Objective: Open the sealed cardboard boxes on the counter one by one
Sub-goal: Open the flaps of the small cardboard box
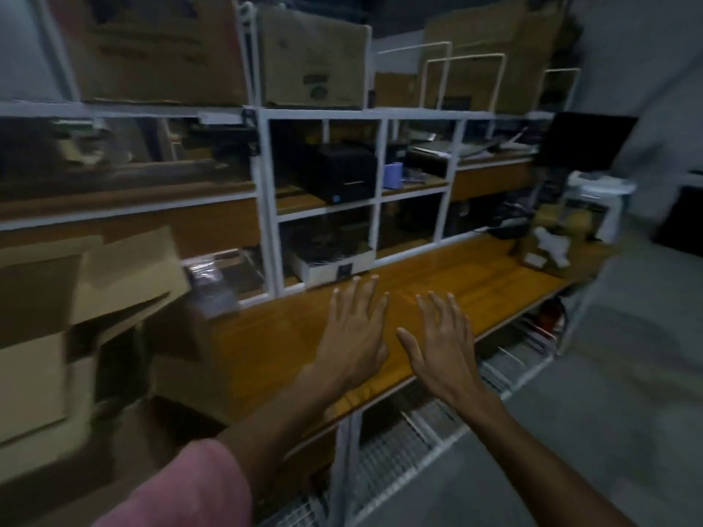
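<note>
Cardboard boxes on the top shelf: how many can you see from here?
3: a large box at left, a second box beside it, and a third box at right behind white wire frames. Others may be hidden.

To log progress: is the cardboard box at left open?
Open: the cardboard box has flaps standing up; blur hides its contents.

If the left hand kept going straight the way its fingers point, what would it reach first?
Probably the white tray at the foot of the shelf rack, just beyond the left hand's fingertips. Only bare counter seems to lie between, though depth is unclear in this blurred view.
</note>
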